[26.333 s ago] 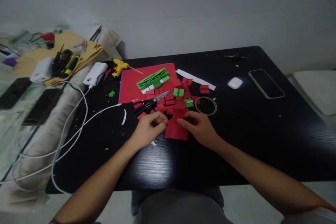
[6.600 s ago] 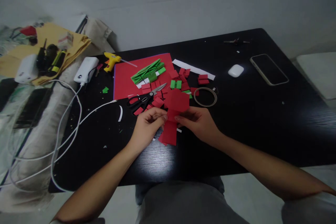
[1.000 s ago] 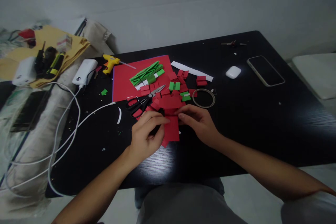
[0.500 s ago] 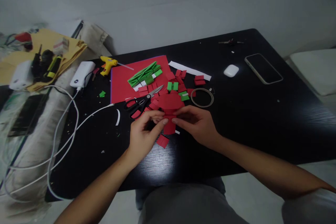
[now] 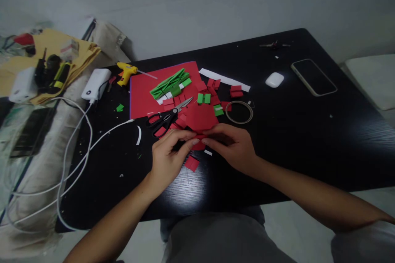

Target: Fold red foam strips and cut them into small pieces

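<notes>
Between both hands is a folded red paper piece (image 5: 202, 117), its broad part pointing away from me. My left hand (image 5: 170, 154) pinches its left side between thumb and fingers. On the opposite side my right hand (image 5: 233, 146) pinches the narrow folded middle. Just beyond lie black-handled scissors (image 5: 168, 116) among several small folded red pieces and two green folded pieces (image 5: 204, 98). A small red folded square (image 5: 191, 164) lies on the table nearer to me, below my fingers. A white paper scrap (image 5: 208, 152) is beside my right thumb.
Behind are a red sheet (image 5: 140, 96), a green pleated paper bundle (image 5: 169, 84), a yellow glue gun (image 5: 126, 73) and a white paper strip (image 5: 225, 79). A tape ring (image 5: 239, 112), white earbud case (image 5: 274, 79) and phone (image 5: 314, 77) lie right. A white cable (image 5: 89, 160) loops left.
Both hands have come together on the red paper, whose near flap now shows shorter under the fingers. The left hand, looser a second ago, now pinches it. The small red square lies more uncovered.
</notes>
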Tool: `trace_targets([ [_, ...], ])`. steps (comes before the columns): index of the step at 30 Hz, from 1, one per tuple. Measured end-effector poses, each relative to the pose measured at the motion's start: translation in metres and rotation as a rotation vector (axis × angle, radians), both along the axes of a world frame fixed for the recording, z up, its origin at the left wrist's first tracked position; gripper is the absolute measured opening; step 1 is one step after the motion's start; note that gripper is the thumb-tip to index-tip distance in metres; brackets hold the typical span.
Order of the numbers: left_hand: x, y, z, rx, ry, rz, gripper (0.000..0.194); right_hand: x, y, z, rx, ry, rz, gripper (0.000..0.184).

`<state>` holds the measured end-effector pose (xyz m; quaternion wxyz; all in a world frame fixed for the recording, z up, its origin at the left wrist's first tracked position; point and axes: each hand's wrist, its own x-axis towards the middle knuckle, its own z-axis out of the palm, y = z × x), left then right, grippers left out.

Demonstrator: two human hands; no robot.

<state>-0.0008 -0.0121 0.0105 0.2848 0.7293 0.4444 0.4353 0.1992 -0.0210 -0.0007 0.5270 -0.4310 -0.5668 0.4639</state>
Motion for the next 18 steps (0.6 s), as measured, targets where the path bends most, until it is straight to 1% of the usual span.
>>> trace_targets([
  [3,-0.0001,-0.0007,0.0016,0.002,0.007,-0.009,0.010,0.0009,0.0003,-0.0002,0.041,-0.047,-0.005,0.015],
  [9,-0.0004,0.0006,0.0028,-0.032,0.004,-0.033,0.016,0.0021,0.0004,0.0004,0.083,-0.094,-0.030,0.017],
  [14,-0.0003,0.0006,0.0015,-0.015,0.018,-0.021,0.010,0.0024,0.0002,0.0001,0.111,-0.120,-0.029,0.017],
  [18,-0.0007,-0.0003,0.0014,0.002,0.029,-0.020,0.009,0.0022,-0.0003,0.0000,0.129,-0.133,-0.025,0.015],
])
